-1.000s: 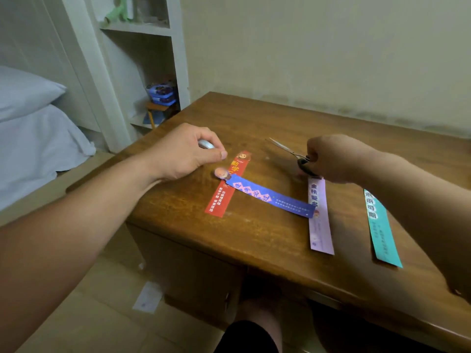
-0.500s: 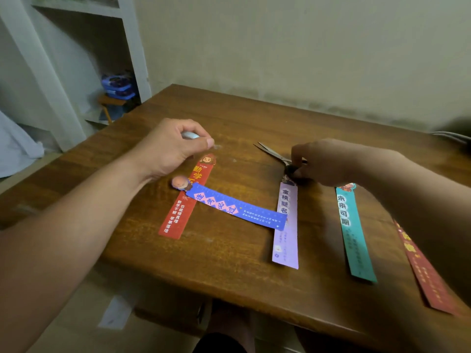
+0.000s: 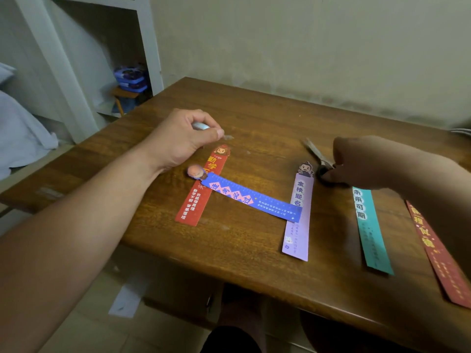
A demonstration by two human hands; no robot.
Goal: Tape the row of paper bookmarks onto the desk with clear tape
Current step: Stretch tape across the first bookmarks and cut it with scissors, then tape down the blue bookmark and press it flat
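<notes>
Five long paper bookmarks lie on the brown wooden desk (image 3: 229,250), their lower ends near its front edge. From the right: a dark red bookmark (image 3: 438,256), a teal bookmark (image 3: 369,230), a lilac bookmark (image 3: 299,225) and a bright red bookmark (image 3: 201,194). A blue bookmark (image 3: 249,197) lies crosswise over the last two. The right forearm hides the tops of the teal and dark red ones.

Beyond them, the left hand (image 3: 178,141) curls round a pale roll of tape (image 3: 200,126), thumb and forefinger pinching one short clear strip (image 3: 228,137). The right hand (image 3: 362,161) grips the dark handle of one pair of metal scissors (image 3: 316,152).

Farther left stands a white shelf unit (image 3: 150,47) holding a blue box (image 3: 130,79).
</notes>
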